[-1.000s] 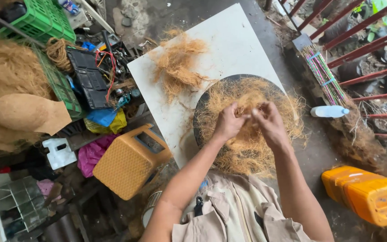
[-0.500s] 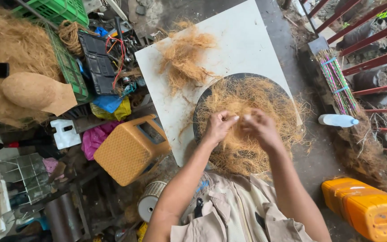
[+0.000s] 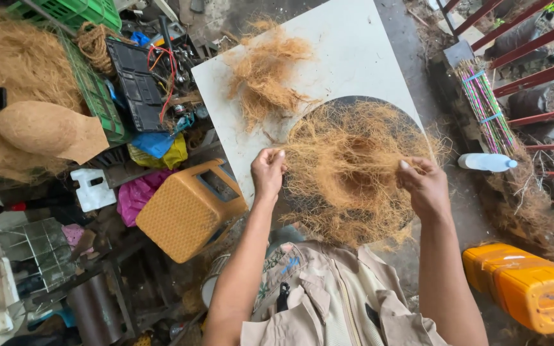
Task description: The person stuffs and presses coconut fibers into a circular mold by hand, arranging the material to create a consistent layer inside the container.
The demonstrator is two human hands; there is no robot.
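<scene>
To my left I see an orange plastic stool (image 3: 190,208) tipped on its side, a white jerrycan (image 3: 92,189) beside it, and pink (image 3: 134,194), yellow and blue bags (image 3: 157,144) just above. A green crate (image 3: 75,13) sits at the top left, near a black tray of wires (image 3: 137,83) and a large heap of brown fibre (image 3: 14,77). On my right I see a bundle of striped sticks (image 3: 484,106), a white bottle (image 3: 485,162) lying flat, red railings (image 3: 533,64), and an orange canister (image 3: 526,287).
</scene>
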